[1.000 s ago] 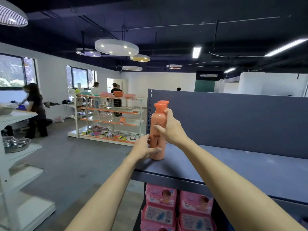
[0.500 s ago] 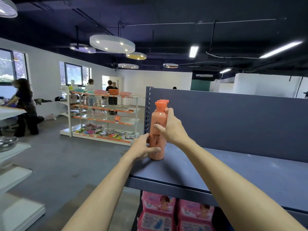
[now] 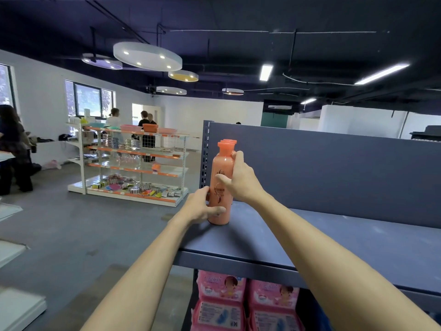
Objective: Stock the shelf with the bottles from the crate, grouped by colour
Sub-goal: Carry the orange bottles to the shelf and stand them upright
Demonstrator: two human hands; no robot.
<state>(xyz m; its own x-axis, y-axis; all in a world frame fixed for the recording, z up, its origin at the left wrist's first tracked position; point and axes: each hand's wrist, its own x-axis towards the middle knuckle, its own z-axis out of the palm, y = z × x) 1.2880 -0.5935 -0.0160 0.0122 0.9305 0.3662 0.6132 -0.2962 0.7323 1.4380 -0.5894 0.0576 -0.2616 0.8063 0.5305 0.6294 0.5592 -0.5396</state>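
2 hands grip front orange bottle (image 3: 220,187): left hand (image 3: 199,207) low, right hand (image 3: 241,180) high; blue shelf (image 3: 334,235), pink packs (image 3: 222,302) beneath.

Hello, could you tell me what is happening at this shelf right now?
A person is stocking a dark blue shelf with orange bottles. The front bottle stands upright at the shelf's left end, with more orange caps lined up right behind it. The left hand grips its base, and the right hand holds it higher up. Pink packs sit on the level below.
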